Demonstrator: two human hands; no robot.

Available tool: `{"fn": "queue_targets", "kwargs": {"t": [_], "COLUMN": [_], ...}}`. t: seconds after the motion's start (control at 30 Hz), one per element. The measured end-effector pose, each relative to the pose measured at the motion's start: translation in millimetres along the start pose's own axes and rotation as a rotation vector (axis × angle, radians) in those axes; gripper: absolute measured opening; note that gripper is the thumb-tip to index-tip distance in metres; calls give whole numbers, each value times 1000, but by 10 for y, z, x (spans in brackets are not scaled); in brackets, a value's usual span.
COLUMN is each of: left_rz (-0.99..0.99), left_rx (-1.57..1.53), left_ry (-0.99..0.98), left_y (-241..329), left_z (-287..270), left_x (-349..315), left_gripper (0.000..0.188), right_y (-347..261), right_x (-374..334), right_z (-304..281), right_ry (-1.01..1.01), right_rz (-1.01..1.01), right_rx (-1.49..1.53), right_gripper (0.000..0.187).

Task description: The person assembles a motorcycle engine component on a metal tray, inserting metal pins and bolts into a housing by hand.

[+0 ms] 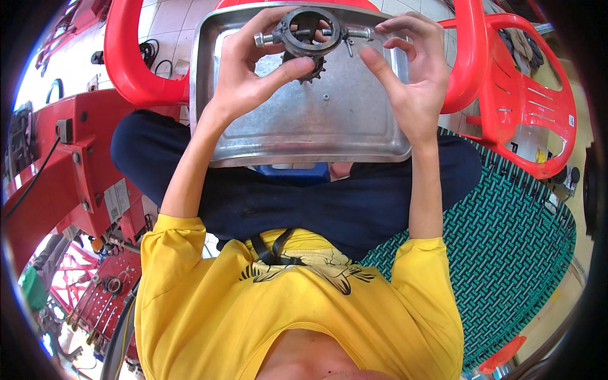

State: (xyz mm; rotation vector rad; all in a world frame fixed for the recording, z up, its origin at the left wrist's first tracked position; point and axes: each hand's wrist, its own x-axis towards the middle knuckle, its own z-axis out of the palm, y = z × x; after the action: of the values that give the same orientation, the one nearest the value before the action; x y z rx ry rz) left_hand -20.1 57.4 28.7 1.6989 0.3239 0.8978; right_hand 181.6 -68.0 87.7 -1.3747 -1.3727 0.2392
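The left hand grasped the ring in its fingers above the tray's far half; the right hand, fingers parted, stood near the bolt. Probably heavy, rigid and slick, the ring suited holding by its rim.

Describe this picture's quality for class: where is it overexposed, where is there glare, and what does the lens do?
Head view: light washes out patches along the left edge; a soft sheen shows on the metal tray; the metal ring looks fairly sharp; corners fall into a curved black border.
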Motion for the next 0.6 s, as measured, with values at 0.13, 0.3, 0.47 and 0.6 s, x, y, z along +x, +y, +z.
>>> {"fn": "queue_targets", "kwargs": {"t": [0.13,0.3,0.47,0.6], "left_rz": [93,89,90,107], "left_rx": [50,100,77,118], "left_ry": [13,-17,24,-39], "left_y": [82,117,109,129], "left_z": [94,76,85,71], "left_x": [79,62,59,70], "left_gripper": [60,62,62,62], "right_y": [197,130,64,205], "right_x": [-63,-58,-32,-42], "right_z": [-54,9,77,-42], "right_ry": [-67,-65,64,-114], "right_rz": [119,91,132,96], "right_rx": [60,91,240,89], "right_gripper": [20,22,18,22]}}
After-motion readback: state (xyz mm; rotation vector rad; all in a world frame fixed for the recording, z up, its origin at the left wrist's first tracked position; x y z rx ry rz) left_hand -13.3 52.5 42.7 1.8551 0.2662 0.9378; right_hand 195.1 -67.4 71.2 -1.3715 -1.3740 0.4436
